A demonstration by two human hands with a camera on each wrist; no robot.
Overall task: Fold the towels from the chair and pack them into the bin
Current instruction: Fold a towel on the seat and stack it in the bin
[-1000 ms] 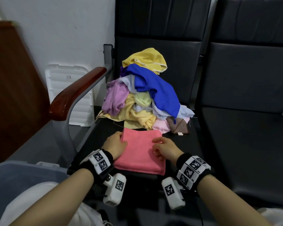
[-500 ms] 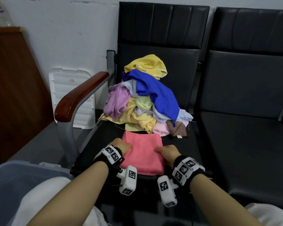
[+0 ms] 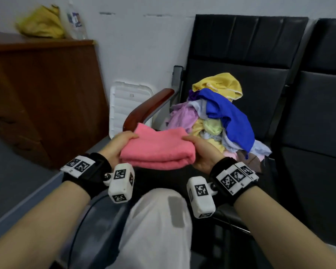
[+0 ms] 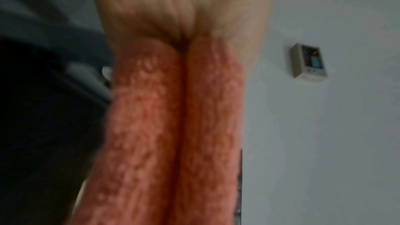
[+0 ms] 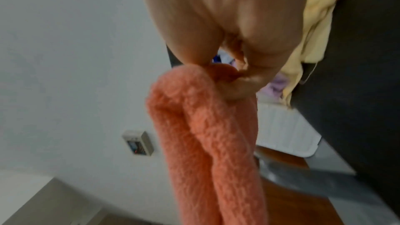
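Note:
A folded pink towel [image 3: 159, 147] is lifted off the seat, held between both hands. My left hand [image 3: 120, 145] grips its left edge, thumb on top. My right hand [image 3: 200, 150] grips the right edge the same way. The left wrist view shows the folded pink towel [image 4: 173, 126] in blurred close-up under my palm. In the right wrist view the pink towel [image 5: 207, 143] hangs from my curled fingers [image 5: 240, 90]. A heap of unfolded towels [image 3: 217, 117], yellow, blue, purple and pale green, lies on the black chair [image 3: 241, 61] behind. The bin is out of view.
The chair's wooden armrest [image 3: 147, 107] juts out left of the heap. A white plastic lid [image 3: 128, 105] leans on the wall. A brown cabinet [image 3: 43, 90] stands at left with a yellow cloth [image 3: 41, 22] on top. A second black seat [image 3: 318, 133] is at right. My white-trousered knee [image 3: 159, 220] is below.
Both hands have taken hold of the folded pink towel and raised it off the seat, carrying it leftward and toward me. My head has turned left.

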